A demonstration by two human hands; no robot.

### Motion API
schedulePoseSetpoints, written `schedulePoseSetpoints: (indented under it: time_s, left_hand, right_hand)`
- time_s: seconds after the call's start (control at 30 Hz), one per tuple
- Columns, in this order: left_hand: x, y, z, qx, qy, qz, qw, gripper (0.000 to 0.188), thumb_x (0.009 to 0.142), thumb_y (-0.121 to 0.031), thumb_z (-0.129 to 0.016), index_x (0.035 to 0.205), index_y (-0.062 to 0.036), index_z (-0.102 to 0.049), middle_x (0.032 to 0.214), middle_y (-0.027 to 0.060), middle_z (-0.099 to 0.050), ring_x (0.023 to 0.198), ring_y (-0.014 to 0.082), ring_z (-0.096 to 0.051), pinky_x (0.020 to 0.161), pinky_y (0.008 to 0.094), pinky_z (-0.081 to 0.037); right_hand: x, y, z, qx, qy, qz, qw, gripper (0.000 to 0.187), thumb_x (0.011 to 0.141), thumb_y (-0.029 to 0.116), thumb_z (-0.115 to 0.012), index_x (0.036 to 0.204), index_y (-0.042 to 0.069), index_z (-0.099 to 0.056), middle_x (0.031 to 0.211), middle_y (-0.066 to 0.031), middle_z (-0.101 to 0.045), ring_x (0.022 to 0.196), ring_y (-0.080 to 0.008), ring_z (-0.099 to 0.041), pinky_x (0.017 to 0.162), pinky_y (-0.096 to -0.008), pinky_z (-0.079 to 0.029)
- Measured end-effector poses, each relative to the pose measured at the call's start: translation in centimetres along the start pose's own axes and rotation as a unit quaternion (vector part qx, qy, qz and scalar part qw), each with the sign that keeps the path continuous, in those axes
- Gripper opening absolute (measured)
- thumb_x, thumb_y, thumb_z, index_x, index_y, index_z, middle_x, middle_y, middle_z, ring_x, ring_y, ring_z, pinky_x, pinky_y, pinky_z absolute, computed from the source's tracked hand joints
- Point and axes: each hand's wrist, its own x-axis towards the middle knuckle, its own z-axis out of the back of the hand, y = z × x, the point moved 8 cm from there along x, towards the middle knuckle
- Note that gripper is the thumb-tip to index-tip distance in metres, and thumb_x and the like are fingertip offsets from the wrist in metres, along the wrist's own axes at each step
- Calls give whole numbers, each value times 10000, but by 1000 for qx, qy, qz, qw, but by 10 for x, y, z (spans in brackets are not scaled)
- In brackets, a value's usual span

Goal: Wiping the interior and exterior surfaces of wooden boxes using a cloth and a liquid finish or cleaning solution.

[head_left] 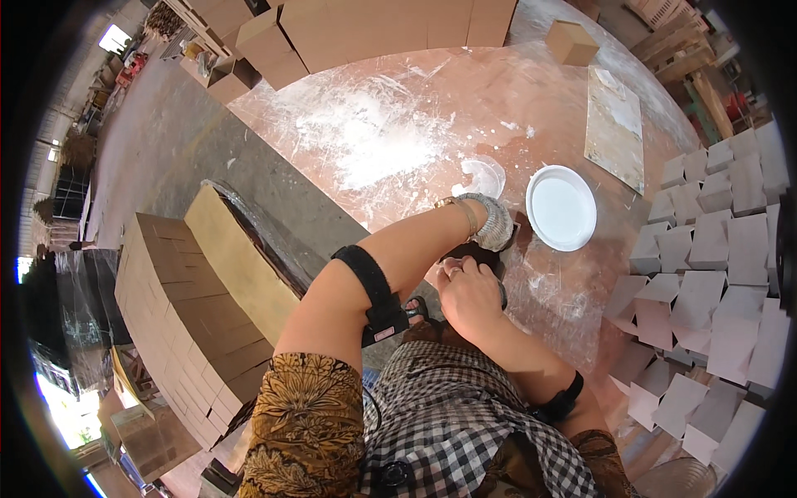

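My left hand (pixel 496 222) wears a grey-white knitted glove and bends down over a dark brown piece (pixel 488 252), its fingertips mostly hidden. Just nearer to me, my bare right hand (pixel 471 292), with a ring on one finger, has its fingers curled in against that piece. What the right fingertips pinch, if anything, is too small to make out. To the right of the glove lies a round white dish (pixel 562 207) holding a smooth white substance. Beyond the glove, a whitish curved smear (pixel 484 176) marks the reddish-brown tabletop (pixel 398 195).
Large cardboard boxes (pixel 365 37) line the table's far edge. A small box (pixel 571 43) and a stained flat board (pixel 615 124) lie at the far right. Pale boxes (pixel 706 249) are stacked on the right. Left of me stand flat cardboard pieces (pixel 187 307) in rows.
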Motion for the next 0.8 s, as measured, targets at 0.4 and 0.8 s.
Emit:
schedulePoseSetpoints:
  time_s: [0.4,0.8]
  left_hand:
    - [-10,2,-8,-84,-75,-44,993,284,709,-232,-556,968,-192,-664,1002,91,-646,880,295,-612,757,389,-473]
    - [-14,-4,-21,-19,-102,-45,994,274,770,-223,-522,1007,-206,-659,1061,76,-636,956,266,-612,780,396,-483]
  right_hand:
    - [-30,-30,30,30,8,-107,994,179,672,111,-554,800,15,-635,852,-82,-607,813,-238,-533,660,-368,-428]
    - [-59,-18,-2,-80,9,-159,984,187,689,132,-549,822,27,-629,919,-90,-583,833,-264,-508,667,-385,-393]
